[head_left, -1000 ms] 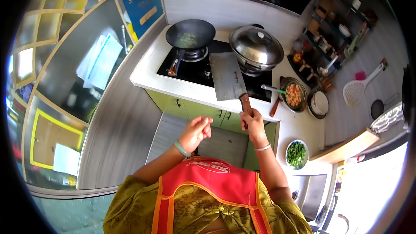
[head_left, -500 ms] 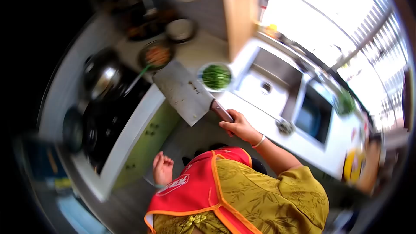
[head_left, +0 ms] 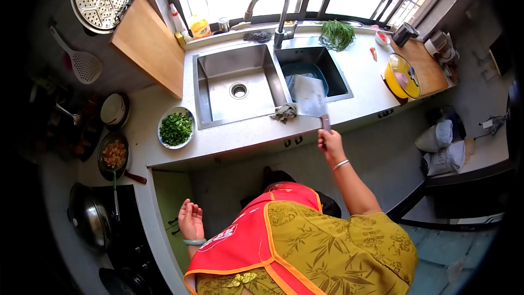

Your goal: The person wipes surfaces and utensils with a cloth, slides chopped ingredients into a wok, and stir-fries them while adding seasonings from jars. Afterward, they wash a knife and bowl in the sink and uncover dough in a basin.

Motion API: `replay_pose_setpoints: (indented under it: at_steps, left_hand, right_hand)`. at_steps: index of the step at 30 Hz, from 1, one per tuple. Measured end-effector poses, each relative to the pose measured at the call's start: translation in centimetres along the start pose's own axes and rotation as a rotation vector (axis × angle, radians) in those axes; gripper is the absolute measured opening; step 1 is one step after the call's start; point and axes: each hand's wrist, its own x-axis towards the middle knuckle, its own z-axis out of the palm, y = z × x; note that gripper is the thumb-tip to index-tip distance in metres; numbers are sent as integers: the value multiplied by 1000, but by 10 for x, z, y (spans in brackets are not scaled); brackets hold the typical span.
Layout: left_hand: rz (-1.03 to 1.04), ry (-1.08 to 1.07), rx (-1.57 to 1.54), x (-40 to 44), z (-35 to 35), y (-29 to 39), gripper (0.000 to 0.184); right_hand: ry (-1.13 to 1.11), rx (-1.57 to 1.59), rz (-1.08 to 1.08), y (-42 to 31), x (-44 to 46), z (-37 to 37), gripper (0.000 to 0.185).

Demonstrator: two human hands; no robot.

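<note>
Steel knife (head_left: 309, 94) is arriving at the sink (head_left: 218, 87), shifting work there, right fingers (head_left: 322, 138) gripping its handle (head_left: 325, 122), left fingers (head_left: 188, 211) curling empty.

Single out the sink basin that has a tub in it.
The darker basin on the view's right, partly hidden by the cleaver: a blue tub sits in it. The lighter basin on the left shows only its drain.

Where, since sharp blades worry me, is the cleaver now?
In the head view, the cleaver is right of centre, gripped in the right hand, overlapping the dark sink basin and just right of the crumpled grey rag.
</note>
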Motion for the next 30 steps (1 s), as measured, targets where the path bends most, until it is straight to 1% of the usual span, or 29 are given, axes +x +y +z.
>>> replay_pose_setpoints:
  at_steps: [1, 3, 6, 8, 10, 11, 14, 16, 18, 20, 21, 23, 24, 26, 27, 28, 29, 30]
  left_hand:
    - [13, -2, -7, 7, 5, -2, 16]
    - [19, 16, -25, 11, 22, -8, 15]
    - [2, 42, -29, 18, 60, -23, 13]
    - [1, 35, -51, 29, 77, -46, 12]
    - [-12, 51, -50, 39, 111, -67, 12]
    - [-44, 35, -22, 45, 130, -75, 13]
    - [-140, -24, 88, 62, 189, -94, 16]
    - [-159, -98, 144, 74, 220, -104, 18]
    - [-177, -138, 184, 86, 241, -111, 20]
    - [-182, -124, 197, 96, 255, -119, 20]
    - [-176, -119, 229, 101, 260, -121, 20]
    - [-162, -103, 265, 112, 268, -124, 19]
    - [-159, -107, 268, 117, 270, -123, 19]
    - [-103, -106, 307, 128, 273, -120, 18]
    - [-80, -95, 295, 132, 274, -118, 18]
    - [-63, -94, 293, 136, 272, -117, 18]
    - [-8, -68, 521, 142, 268, -120, 15]
    - [52, -33, 745, 149, 262, -123, 13]
  right_hand:
    - [94, 8, 25, -1, 18, -20, 12]
    - [197, 138, 13, 4, 66, -66, 15]
    - [335, 171, 17, 7, 134, -131, 13]
    - [348, 241, 21, 1, 160, -159, 13]
    - [446, 314, 45, -6, 184, -173, 14]
    - [455, 345, 23, -8, 196, -180, 16]
    - [450, 312, 35, -6, 229, -207, 18]
    - [451, 181, 56, -8, 246, -218, 16]
    - [471, -209, 174, -11, 266, -236, 25]
    - [437, -732, 239, -26, 269, -240, 34]
    - [431, -733, 240, -37, 269, -239, 34]
    - [184, -1298, 248, -56, 268, -239, 40]
    - [186, -1292, 247, -59, 269, -241, 40]
    - [336, -1633, -126, -64, 274, -240, 37]
    - [314, -1589, -331, -71, 270, -225, 27]
    - [219, -1490, -499, -70, 271, -205, 23]
    - [124, -1379, -668, -68, 271, -179, 20]
    - [-89, -1203, -544, -69, 259, -138, 16]
